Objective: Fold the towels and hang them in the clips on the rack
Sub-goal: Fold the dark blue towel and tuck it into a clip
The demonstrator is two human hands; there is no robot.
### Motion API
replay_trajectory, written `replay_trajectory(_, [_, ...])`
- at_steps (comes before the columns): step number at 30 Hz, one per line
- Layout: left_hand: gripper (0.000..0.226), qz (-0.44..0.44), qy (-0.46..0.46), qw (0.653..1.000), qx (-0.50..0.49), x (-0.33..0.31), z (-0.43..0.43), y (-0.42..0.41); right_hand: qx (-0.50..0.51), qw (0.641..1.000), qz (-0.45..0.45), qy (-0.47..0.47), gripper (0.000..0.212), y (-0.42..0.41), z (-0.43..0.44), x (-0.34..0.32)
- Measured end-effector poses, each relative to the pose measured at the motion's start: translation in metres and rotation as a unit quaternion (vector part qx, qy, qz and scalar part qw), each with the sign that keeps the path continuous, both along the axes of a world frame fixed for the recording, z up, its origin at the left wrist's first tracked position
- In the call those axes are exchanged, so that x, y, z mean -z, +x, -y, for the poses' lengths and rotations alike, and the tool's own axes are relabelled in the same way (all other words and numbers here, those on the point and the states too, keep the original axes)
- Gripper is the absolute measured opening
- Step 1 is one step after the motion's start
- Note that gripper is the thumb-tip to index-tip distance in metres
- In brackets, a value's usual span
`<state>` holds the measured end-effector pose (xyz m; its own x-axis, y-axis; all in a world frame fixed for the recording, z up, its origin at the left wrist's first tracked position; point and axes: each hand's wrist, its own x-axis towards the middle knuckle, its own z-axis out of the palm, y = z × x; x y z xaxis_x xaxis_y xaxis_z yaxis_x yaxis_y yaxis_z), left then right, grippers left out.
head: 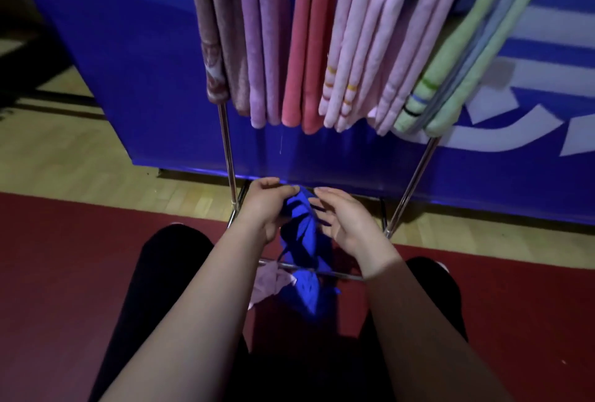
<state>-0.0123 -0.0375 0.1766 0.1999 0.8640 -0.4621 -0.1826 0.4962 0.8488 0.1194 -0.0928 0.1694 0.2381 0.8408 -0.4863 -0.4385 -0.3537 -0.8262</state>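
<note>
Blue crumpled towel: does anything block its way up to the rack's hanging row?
Nothing visible in the gap above it. The left hand pinches the blue crumpled towel; a thin metal crossbar crosses its lower part. The clips are out of view.

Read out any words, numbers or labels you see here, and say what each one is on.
No text can be read.
Blue banner: white shapes, cut off by the frame, no letters to make out.
Brown towel: pale pattern near its hem, too blurred to read.
</note>
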Motion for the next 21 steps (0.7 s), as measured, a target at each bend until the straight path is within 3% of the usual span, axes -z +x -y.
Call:
replay_trajectory(5, [0.016, 0.105, 0.035, 0.994, -0.002, -0.065, 0.024, -0.004, -0.098, 0.977, 0.125, 0.143, 0.031, -0.01, 0.031, -0.051])
replay_trajectory(8, [0.012, 0.147, 0.062, 0.987, 0.025, -0.084, 0.032, -0.006, -0.071, 0.957, 0.234, 0.156, 0.021, -0.009, 0.037, -0.076])
replay_trajectory(10, [0.024, 0.174, 0.094, 0.979, 0.04, -0.098, 0.037, -0.009, -0.036, 0.948, 0.266, 0.171, 0.011, -0.008, 0.039, -0.092])
replay_trajectory(14, [0.043, 0.106, 0.174, 0.976, 0.071, -0.113, 0.046, -0.016, 0.0, 0.945, 0.27, 0.185, 0.008, -0.015, 0.039, -0.117])
replay_trajectory(18, [0.035, -0.026, 0.278, 0.957, 0.076, -0.116, 0.053, -0.021, 0.058, 0.951, 0.23, 0.197, 0.008, -0.019, 0.039, -0.13])
replay_trajectory(21, [0.032, -0.056, 0.328, 0.933, 0.138, -0.116, 0.06, -0.02, 0.09, 0.963, 0.174, 0.185, 0.009, -0.022, 0.036, -0.132])
